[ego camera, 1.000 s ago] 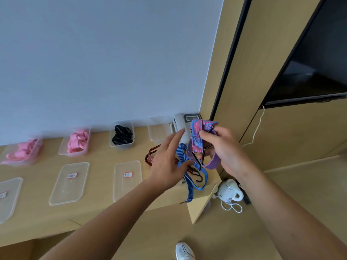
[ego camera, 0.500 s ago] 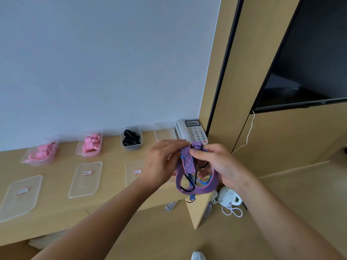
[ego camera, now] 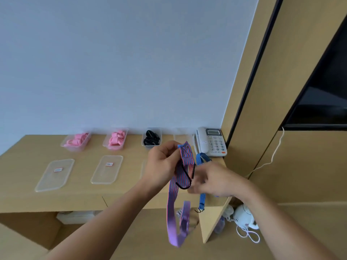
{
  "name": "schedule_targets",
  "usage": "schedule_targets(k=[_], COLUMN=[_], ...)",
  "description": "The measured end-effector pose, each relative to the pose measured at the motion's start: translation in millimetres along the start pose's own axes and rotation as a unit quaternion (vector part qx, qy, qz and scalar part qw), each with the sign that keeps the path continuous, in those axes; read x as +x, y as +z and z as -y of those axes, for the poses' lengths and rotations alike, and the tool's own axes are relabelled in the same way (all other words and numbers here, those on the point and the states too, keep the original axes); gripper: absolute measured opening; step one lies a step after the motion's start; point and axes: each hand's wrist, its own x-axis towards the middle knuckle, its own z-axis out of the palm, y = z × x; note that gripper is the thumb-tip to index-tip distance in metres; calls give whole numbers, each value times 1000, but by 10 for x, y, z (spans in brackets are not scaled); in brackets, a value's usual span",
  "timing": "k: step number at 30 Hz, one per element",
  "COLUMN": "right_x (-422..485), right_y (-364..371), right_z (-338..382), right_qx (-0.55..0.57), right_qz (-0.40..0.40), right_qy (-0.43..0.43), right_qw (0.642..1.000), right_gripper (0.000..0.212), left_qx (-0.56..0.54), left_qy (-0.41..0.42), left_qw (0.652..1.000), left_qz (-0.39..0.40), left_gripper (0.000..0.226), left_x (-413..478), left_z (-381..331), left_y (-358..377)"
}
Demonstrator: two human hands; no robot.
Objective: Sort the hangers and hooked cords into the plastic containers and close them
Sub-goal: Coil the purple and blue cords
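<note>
Wooden desk [ego camera: 30,162] against a pale wall. Your left hand [ego camera: 162,163] pinches the top end of the striped cord [ego camera: 171,199]. Its long axis runs from 12 to 6 o'clock, past the desk edge, with a black hook [ego camera: 190,180] just below the grip. Your right hand [ego camera: 219,182], at the hook's 3 o'clock, is curled and blurred, so I cannot tell what it holds. A blue cord [ego camera: 202,198] hangs over the edge behind it.

Pale wooden desk [ego camera: 28,199], and along the wall: two clear containers of pink pieces [ego camera: 76,142] [ego camera: 116,139], one of black pieces [ego camera: 151,138], then a telephone [ego camera: 211,141] at the right end. In front, two clear lids [ego camera: 55,174] [ego camera: 107,168] lie flat, red labels up. A blue cord [ego camera: 202,198] hangs over the front edge.
</note>
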Motion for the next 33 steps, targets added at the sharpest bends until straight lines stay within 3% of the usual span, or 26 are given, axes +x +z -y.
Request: schedule_targets(k=[3, 6, 14, 20, 26, 30, 33], right_x=[41, 78, 33, 38, 12, -16, -71], right_y=[-51, -86, -181, -289, -345, -382, -392], right_z=[120, 205, 199, 223, 214, 204, 203], right_qx=[110, 104, 145, 210, 351, 315, 246], right_qz=[-187, -253, -238, -269, -302, -319, -316], right_qy=[-131, -198, -231, -198, -129, -120, -131], right_qw=[967, 941, 932, 919, 877, 886, 907], right_gripper=[65, 75, 41, 7, 17, 11, 27], left_qx=[1, 19, 51, 41, -4, -81, -155], left_qy=[-19, -22, 0, -31, 15, -2, -52], left_qw=[999, 997, 996, 999, 999, 995, 985], left_qz=[-43, -65, -67, 2, 41, 64, 52], left_gripper=[27, 28, 26, 18, 25, 28, 39], left_x=[8, 27, -59, -107, -115, -83, -39], left_z=[-55, -118, -159, -80, -55, -73, -99], left_y=[42, 73, 123, 190, 258, 311, 312])
